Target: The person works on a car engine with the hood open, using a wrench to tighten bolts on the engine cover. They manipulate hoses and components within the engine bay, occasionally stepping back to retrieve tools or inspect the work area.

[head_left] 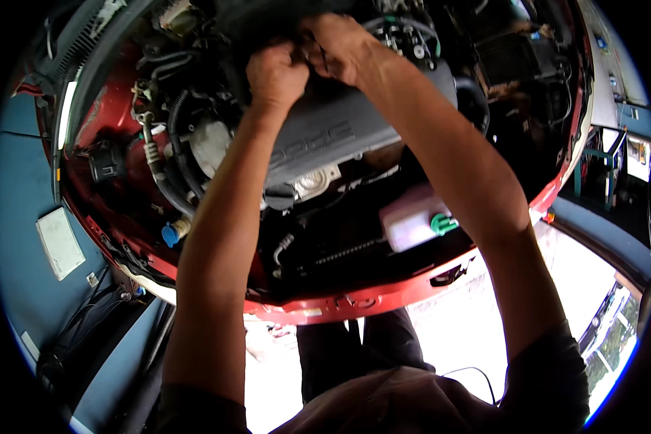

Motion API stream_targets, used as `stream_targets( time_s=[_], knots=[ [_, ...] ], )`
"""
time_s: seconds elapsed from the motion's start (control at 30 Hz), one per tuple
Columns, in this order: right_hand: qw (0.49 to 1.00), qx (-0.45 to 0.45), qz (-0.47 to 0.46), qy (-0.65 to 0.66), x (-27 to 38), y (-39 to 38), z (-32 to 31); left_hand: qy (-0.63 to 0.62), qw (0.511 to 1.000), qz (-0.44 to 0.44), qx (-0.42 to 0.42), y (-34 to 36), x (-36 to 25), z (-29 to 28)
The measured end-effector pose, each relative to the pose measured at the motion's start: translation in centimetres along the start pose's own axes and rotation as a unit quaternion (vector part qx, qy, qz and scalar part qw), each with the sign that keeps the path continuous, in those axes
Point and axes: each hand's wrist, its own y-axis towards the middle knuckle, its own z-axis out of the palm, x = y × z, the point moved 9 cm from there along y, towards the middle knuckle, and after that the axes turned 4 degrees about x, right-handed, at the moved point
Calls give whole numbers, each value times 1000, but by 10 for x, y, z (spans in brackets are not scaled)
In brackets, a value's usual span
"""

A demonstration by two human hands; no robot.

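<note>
Both my arms reach far into a red car's engine bay, over the dark grey plastic engine cover (325,137). My left hand (276,76) is closed in a fist-like grip at the cover's far edge. Close by on its right, my right hand (336,47) bends inward with curled fingers, nearly touching the left. Whatever the fingers hold is hidden in the shadow between the hands. A black oil filler cap (280,196) sits on the engine at the cover's near edge.
A whitish coolant tank (412,220) with a green cap (443,224) stands near the front right. At the left are a blue cap (171,233) and dark hoses (175,130). The red front crossmember (325,307) runs before my legs. Blue wall panels (22,188) stand at far left.
</note>
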Motion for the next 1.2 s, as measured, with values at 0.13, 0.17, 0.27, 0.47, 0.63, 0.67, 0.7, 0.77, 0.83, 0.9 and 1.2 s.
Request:
stream_targets(
  time_s=[0.13, 0.17, 0.27, 0.47, 0.63, 0.67, 0.7, 0.77, 0.83, 0.9, 1.2],
  knots=[
    [992, 35, -27, -115, 28, -19, -19, 18, 999, 28, -30, 6, -17, -4],
    [986, 27, -49, -155, 51, -56, -20, 38, 998, -35, 26, 4, -4, 3],
    [958, -143, -181, -171, 100, -183, -78, 40, 998, -20, 33, 4, -14, -1],
    [865, -332, -194, -323, 10, -447, -274, 184, 977, 64, -82, -3, -34, -46],
    [785, -569, 234, -75, -381, -807, -473, -50, 992, -15, -116, -44, -108, -59],
    [775, -567, 264, -94, -437, -865, -445, -139, 984, -45, -97, -70, -131, -72],
    [734, -593, 326, -60, -510, -952, -422, -187, 980, -37, -59, -98, -149, -71],
    [658, -467, 575, -140, -593, -1129, -390, -221, 970, -100, -10, -195, -130, -66],
    [688, -597, 405, 79, -662, -1155, -282, -225, 970, -91, 16, -242, -157, -97],
    [716, -620, 264, 182, -689, -1163, -214, -279, 946, -161, 46, -295, -159, -110],
    [700, -632, 168, 287, -744, -1144, -95, -282, 895, -274, 210, -392, -110, -125]
  ],
)
